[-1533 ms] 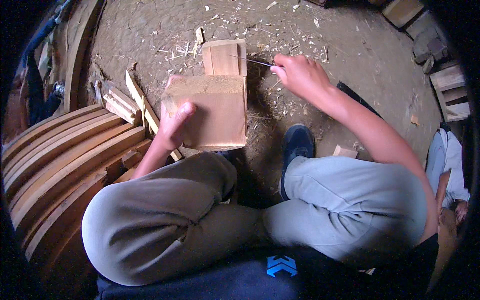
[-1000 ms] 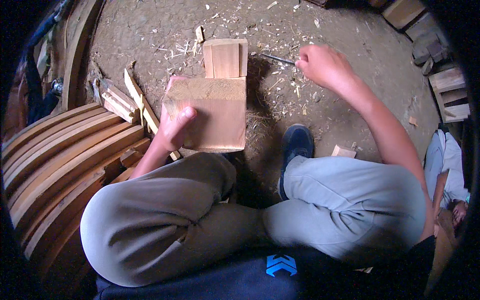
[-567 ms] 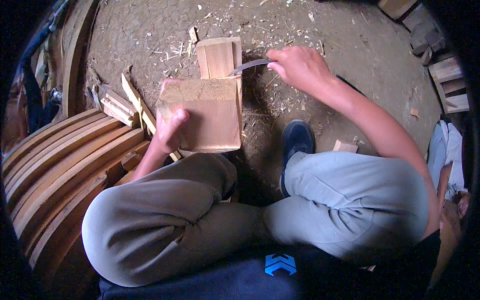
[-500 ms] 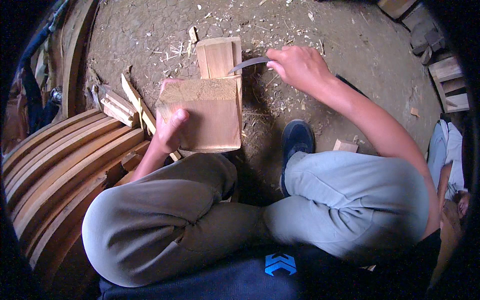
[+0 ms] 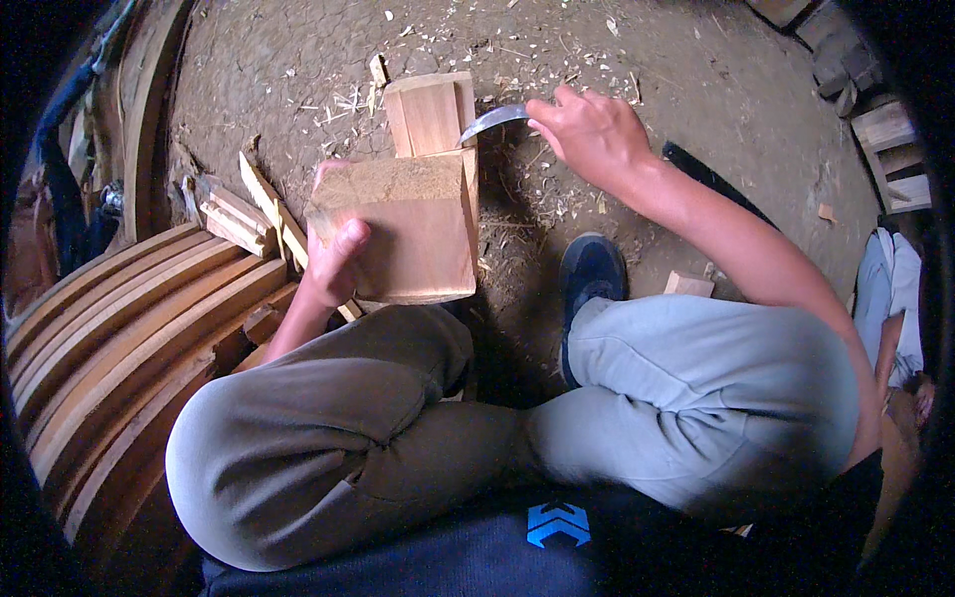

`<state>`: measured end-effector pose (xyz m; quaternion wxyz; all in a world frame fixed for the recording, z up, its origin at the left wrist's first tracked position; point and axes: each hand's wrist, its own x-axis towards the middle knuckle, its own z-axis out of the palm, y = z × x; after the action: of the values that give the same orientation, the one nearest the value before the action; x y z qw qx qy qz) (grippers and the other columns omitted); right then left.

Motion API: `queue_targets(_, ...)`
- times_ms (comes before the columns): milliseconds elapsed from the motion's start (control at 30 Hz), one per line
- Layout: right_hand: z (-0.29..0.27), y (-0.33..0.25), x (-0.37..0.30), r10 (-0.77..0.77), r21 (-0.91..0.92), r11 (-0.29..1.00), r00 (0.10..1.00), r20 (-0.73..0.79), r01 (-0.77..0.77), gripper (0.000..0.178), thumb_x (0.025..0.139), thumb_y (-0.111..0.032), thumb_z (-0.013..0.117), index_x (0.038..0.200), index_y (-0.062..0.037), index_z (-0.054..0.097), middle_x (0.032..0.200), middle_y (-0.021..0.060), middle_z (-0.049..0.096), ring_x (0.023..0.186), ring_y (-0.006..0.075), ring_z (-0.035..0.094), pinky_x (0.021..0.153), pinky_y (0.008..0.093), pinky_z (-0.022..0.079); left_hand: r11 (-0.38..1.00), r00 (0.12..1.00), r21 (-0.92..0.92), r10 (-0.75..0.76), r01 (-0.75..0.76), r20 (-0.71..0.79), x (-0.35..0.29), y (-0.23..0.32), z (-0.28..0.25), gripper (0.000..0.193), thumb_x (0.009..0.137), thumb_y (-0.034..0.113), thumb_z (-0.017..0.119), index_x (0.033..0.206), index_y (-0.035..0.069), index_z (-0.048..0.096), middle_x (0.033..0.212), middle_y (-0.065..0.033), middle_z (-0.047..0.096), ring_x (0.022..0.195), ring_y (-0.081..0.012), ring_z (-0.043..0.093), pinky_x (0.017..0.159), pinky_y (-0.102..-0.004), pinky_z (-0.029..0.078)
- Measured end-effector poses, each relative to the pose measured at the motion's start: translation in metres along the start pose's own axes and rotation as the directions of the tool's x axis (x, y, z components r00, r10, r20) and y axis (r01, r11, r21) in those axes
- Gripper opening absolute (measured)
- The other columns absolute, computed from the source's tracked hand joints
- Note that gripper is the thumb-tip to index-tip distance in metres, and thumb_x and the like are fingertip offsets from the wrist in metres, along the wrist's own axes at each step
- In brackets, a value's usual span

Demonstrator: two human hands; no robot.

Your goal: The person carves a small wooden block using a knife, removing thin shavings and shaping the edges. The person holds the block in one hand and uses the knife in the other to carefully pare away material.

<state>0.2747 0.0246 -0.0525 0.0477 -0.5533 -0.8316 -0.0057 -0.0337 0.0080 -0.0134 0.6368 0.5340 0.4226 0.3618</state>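
Note:
My left hand (image 5: 340, 251) is closed on the left side of a squared wooden block (image 5: 416, 244), its thumb over the near face. The block stands with a rough, sawn top edge towards the far side. Just beyond it, a second piece of pale wood (image 5: 423, 114) shows, partly hidden by the block. My right hand (image 5: 589, 124) is closed round a curved-bladed tool (image 5: 494, 121). The blade's tip is at the right edge of the far wood, near where the two pieces meet. The tool's handle is hidden in my fingers.
Curved wooden boards (image 5: 149, 328) are stacked at the left, with split offcuts (image 5: 237, 221) beside them. A dark bar (image 5: 721, 184) shows behind my right forearm. Shavings lie on the dirt floor (image 5: 716, 80). A small offcut (image 5: 688, 285) lies by my shoe (image 5: 594, 269). Another person's arm (image 5: 888, 343) is at far right.
My right hand has shifted slightly, and the blade now catches more light. More of the dark bar shows behind the forearm. My left hand keeps its hold on the block.

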Motion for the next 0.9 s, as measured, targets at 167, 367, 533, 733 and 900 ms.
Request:
queue_targets(167, -0.009, 0.009, 0.001, 0.041, 0.040, 0.998, 0.999, 0.000, -0.041, 0.015, 0.087, -0.027, 0.060, 0.096, -0.0152, 0.062, 0.074, 0.0097, 0.059, 0.068, 0.0285, 0.065, 0.054, 0.0389, 0.054, 1.000, 0.999, 0.010, -0.026, 0.026, -0.021, -0.001, 0.006, 0.002, 0.070, 0.071, 0.045, 0.067, 0.118, 0.003, 0.037, 0.101, -0.0093, 0.053, 0.099, -0.0182, 0.051, 0.089, -0.0340, 0.038)
queue_targets(367, -0.017, 0.011, 0.000, 0.094, -0.027, 0.995, 0.995, -0.031, -0.095, 0.015, 0.087, -0.026, 0.060, 0.095, -0.0152, 0.063, 0.076, 0.0099, 0.060, 0.068, 0.0287, 0.065, 0.055, 0.0395, 0.054, 0.997, 0.996, 0.001, -0.082, 0.082, -0.022, -0.001, 0.002, -0.001, 0.080, 0.066, 0.054, 0.072, 0.121, 0.006, 0.038, 0.109, -0.0083, 0.052, 0.105, -0.0196, 0.051, 0.092, -0.0359, 0.040)
queue_targets(533, -0.035, 0.012, 0.013, 0.119, -0.044, 0.992, 0.992, 0.034, -0.118, 0.014, 0.084, -0.022, 0.061, 0.093, -0.0125, 0.065, 0.075, 0.0123, 0.062, 0.069, 0.0306, 0.066, 0.058, 0.0411, 0.054, 0.996, 0.996, -0.003, -0.087, 0.087, -0.032, -0.003, -0.001, -0.003, 0.083, 0.064, 0.059, 0.073, 0.120, 0.007, 0.040, 0.109, -0.0072, 0.054, 0.104, -0.0202, 0.053, 0.091, -0.0364, 0.042)
queue_targets(733, -0.031, -0.003, 0.009, 0.052, 0.103, 0.993, 0.993, 0.103, -0.062, 0.016, 0.085, -0.024, 0.061, 0.095, -0.0119, 0.063, 0.075, 0.0111, 0.061, 0.071, 0.0312, 0.065, 0.061, 0.0421, 0.053, 0.999, 0.999, -0.019, -0.025, 0.026, 0.044, -0.001, 0.001, -0.004, 0.071, 0.073, 0.044, 0.068, 0.121, 0.004, 0.034, 0.107, -0.0111, 0.052, 0.102, -0.0199, 0.050, 0.090, -0.0356, 0.038)
queue_targets(900, -0.018, -0.006, 0.009, 0.019, 0.156, 0.987, 0.995, 0.102, -0.035, 0.016, 0.085, -0.024, 0.061, 0.095, -0.0115, 0.062, 0.075, 0.0120, 0.060, 0.067, 0.0322, 0.064, 0.057, 0.0427, 0.053, 0.999, 1.000, -0.040, -0.025, 0.025, 0.013, -0.001, 0.001, 0.000, 0.071, 0.073, 0.045, 0.067, 0.120, 0.003, 0.035, 0.106, -0.0105, 0.053, 0.101, -0.0194, 0.051, 0.090, -0.0350, 0.038)
